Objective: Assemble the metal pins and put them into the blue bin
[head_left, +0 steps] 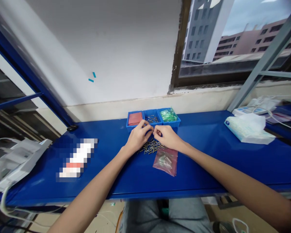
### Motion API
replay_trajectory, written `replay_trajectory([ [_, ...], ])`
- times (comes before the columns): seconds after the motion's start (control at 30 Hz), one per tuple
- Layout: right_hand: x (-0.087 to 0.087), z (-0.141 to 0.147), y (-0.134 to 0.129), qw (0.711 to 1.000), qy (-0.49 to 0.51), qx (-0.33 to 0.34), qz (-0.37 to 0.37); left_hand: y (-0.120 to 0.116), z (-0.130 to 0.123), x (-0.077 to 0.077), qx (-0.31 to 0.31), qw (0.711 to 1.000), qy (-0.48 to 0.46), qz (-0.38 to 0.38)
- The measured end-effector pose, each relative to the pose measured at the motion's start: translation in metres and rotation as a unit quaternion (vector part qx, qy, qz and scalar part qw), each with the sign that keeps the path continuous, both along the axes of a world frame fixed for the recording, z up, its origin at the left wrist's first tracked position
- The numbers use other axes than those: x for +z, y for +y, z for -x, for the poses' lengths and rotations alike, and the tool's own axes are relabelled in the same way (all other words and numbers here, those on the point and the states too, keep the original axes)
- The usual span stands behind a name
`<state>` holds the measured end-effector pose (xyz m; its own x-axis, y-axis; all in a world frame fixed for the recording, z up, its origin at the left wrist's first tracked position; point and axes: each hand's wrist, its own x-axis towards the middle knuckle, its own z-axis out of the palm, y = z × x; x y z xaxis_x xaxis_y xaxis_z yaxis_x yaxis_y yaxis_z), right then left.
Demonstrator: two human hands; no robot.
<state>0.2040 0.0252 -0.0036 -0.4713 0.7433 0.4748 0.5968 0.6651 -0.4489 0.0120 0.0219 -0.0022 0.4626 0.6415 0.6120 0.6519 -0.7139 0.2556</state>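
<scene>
My left hand (140, 136) and my right hand (169, 135) meet over the middle of the desk, fingertips pinched and almost touching. Whatever sits between those fingertips is too small to make out. Just below them lies a loose pile of thin metal pieces (151, 147) that look like long screws or pins. A pink plastic bag (166, 161) with small pieces showing through it rests nearer the desk's front edge, partly under my right wrist. Behind the hands stand three joined blue bins: one with pink bags (135, 118), one with loose metal screws (152, 118), one with green bags (168, 115).
The blue desk (208, 161) runs wall to wall under a window. On the right is a tissue pack (248, 129). A white power strip (26, 158) with cables lies at the left end, near a blurred-out white and red item (76, 158).
</scene>
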Motion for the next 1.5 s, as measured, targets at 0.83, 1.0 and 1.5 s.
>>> replay_trajectory([
  [0.83,0.002,0.002,0.003,0.989,0.106,-0.007,0.105,0.001,-0.005,-0.001,-0.035,0.995,-0.069,0.060],
  [1.0,0.005,0.003,0.001,0.993,0.096,-0.022,0.065,0.001,-0.003,-0.003,-0.012,0.999,-0.018,0.034],
  [1.5,0.007,0.004,-0.001,0.994,0.095,-0.018,0.050,0.000,-0.007,-0.002,-0.018,0.993,-0.110,0.035],
])
